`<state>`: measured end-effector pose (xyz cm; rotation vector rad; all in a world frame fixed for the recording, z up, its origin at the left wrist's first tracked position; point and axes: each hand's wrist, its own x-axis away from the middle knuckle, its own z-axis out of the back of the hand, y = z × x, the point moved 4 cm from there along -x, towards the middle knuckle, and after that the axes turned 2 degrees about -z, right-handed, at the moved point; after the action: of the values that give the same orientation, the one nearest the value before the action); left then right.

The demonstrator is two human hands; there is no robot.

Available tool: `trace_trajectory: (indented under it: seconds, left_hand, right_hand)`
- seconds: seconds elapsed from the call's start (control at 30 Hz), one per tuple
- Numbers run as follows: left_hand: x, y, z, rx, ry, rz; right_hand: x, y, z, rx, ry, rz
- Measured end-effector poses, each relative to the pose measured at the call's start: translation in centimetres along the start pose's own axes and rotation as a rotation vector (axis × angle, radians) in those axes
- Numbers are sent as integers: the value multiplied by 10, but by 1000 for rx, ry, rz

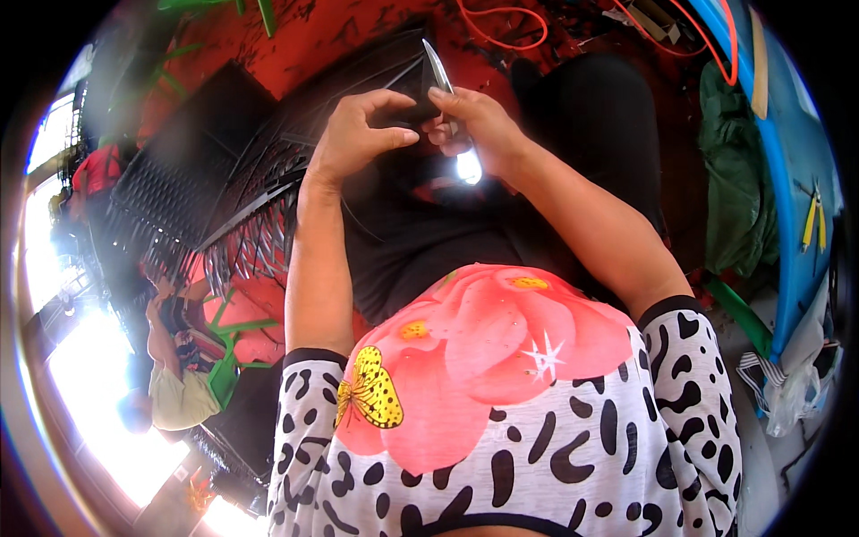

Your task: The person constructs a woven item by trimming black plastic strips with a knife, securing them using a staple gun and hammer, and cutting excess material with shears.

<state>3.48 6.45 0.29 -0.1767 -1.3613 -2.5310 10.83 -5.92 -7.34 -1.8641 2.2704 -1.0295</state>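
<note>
My right hand is closed around a shiny pointed metal tool, its slim blade aimed up and away from me. The tool's lower end gleams brightly under my fingers; whether it is a knife or another blade I cannot tell. My left hand is just left of it, thumb and forefinger apart. Behind and beside that hand lies a black woven panel, with loose black strips fringing its near edge. Dark material shows between my two hands; whether my left fingers touch it is unclear.
Another black woven piece is at the left. Co-workers sit there, one in a light shirt by a green chair. On the right, a blue surface carries yellow-handled pliers. An orange hose crosses the red floor.
</note>
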Motion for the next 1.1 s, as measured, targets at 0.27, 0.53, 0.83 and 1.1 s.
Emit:
trace_trajectory:
  seconds: [0.27, 0.53, 0.83, 1.1]
  left_hand:
    - [1, -20, 1, -26, 72, -37]
    - [-9, -33, 3, -50, 108, -27]
    - [-7, -39, -6, -208, 232, 35]
    - [10, -31, -3, -419, 423, -247]
  right_hand:
    - [-24, 13, 5, -65, -47, -39]
    - [-42, 13, 12, -60, -45, -103]
    - [-42, 19, 22, -33, 41, -122]
    - [-20, 12, 24, 188, 212, 47]
